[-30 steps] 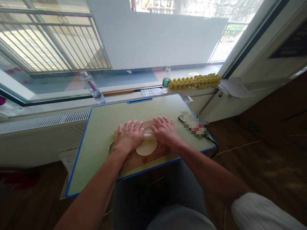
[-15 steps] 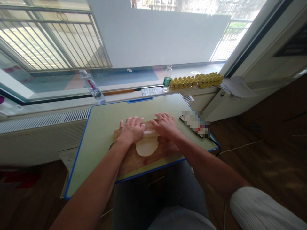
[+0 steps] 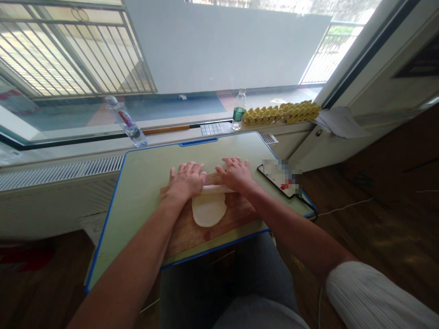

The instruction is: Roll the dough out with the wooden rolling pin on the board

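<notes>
Left hand (image 3: 187,181) and right hand (image 3: 237,174), fingers extended, loosely spread, lie over rolling pin (image 3: 214,188) at dough's (image 3: 209,211) far edge, probably for even pressure, wooden board (image 3: 183,234) beneath.

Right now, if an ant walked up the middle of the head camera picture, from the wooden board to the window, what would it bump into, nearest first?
Flat dough → pale rolling pin → blue strip at the table's far edge → gridded card.
</notes>
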Tool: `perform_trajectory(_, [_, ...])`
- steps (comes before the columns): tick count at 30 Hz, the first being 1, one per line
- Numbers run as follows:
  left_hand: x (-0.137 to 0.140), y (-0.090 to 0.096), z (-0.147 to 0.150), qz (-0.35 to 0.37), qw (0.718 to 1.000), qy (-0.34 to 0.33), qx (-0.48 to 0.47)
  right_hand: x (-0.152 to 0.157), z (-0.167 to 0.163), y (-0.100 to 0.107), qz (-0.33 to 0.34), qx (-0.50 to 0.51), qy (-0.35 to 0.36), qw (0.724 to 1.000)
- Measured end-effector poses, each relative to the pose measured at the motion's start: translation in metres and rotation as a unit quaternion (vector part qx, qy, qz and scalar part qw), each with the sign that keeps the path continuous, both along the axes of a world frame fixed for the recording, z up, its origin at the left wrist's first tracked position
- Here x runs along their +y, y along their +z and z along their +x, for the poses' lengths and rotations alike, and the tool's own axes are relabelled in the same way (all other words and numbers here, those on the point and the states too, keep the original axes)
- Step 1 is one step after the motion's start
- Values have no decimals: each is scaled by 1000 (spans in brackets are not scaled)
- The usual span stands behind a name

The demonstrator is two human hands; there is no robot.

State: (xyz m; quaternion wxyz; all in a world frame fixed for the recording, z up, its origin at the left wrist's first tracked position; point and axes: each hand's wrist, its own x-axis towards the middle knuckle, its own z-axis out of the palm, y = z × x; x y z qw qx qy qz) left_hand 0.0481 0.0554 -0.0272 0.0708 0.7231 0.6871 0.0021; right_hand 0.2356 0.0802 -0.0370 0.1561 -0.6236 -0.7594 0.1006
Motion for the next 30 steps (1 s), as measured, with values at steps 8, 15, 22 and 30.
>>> perform_trajectory(8, [-14, 0, 2, 3, 1000, 5, 6, -14, -1, 2, 9, 1, 10, 1000])
perform_trajectory(15, [-34, -3, 4, 20, 1000, 4, 9, -34, 1, 0, 25, 2, 23, 999])
perform_trajectory(22, [-53, -1, 8, 32, 999, 11, 19, -55, -1, -1, 46, -45, 37, 997])
perform_trajectory(30, [-50, 0, 9, 47, 998, 5, 28, -54, -1, 4, 43, -72, 69, 994])
